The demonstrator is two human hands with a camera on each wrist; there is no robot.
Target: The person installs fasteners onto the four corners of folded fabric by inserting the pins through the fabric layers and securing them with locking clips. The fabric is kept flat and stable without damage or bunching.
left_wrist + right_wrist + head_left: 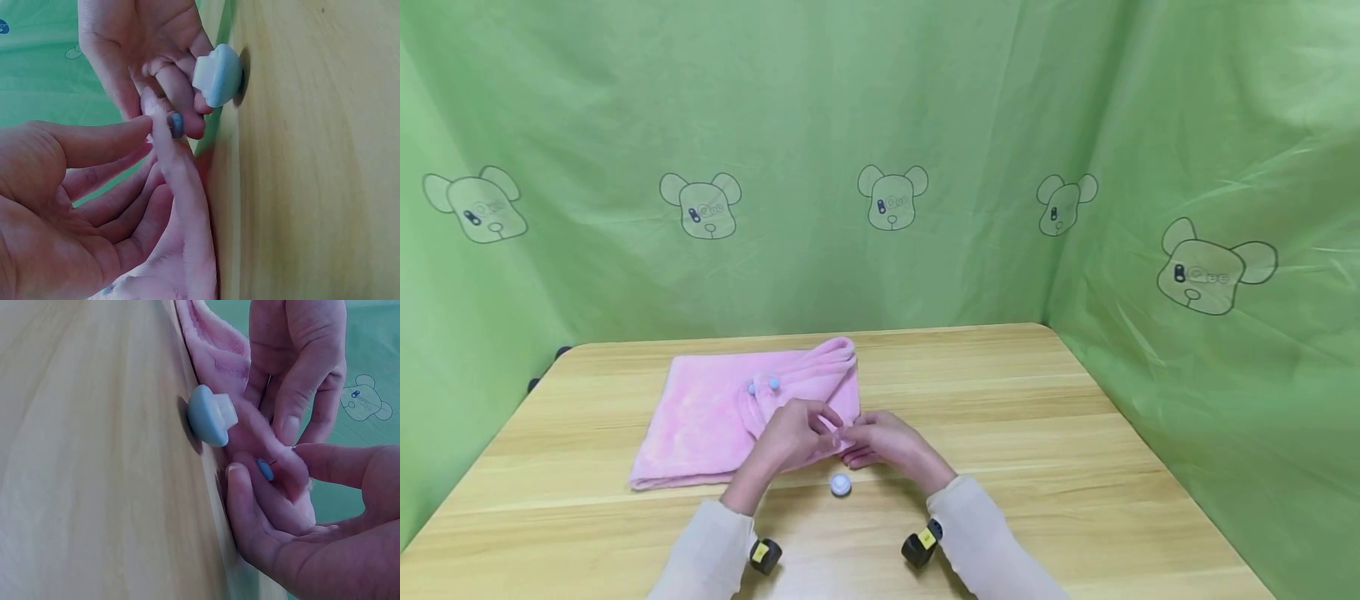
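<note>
A folded pink fleece blanket (707, 417) lies on the table, its near right corner between the two hands. My left hand (793, 433) pinches the cloth edge by that corner. On the other side, my right hand (891, 442) holds the same edge between thumb and fingers. A small blue piece (265, 469) shows in the cloth fold beside the right fingertips; most of it is hidden. Just in front of the hands, a mushroom-shaped blanket clip cap (209, 417), pale blue with a whitish stem, lies apart from the cloth on the table.
Two small blue knobs (774, 383) sit on the blanket's folded flap. The wooden table (1000, 400) runs back to green curtains (805, 267) printed with bear heads. A black wrist camera (765, 556) hangs at the left sleeve, another (919, 547) at the right.
</note>
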